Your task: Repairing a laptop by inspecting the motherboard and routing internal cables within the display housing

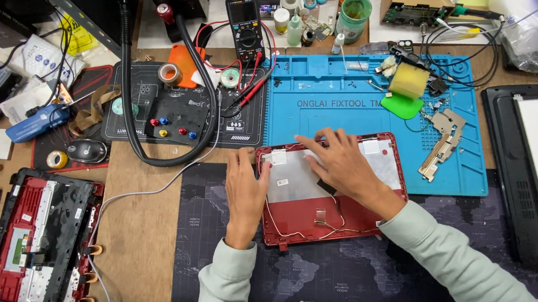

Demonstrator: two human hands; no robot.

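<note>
On the bench's dark mat lies a red laptop lid shell [334,219], long axis left to right; left hand [245,193] rests flat against its left edge, right hand [344,164] spread open across the silver lining, neither grip closed on anything

bright, even light from overhead fills the wooden table [142,229]; shadows are soft and short beneath the hands. a mild sheen lies on the silvery foil inside the red plastic laptop lid [299,227]. focus is sharp throughout, with slight wide-angle bending near the corners.
</note>
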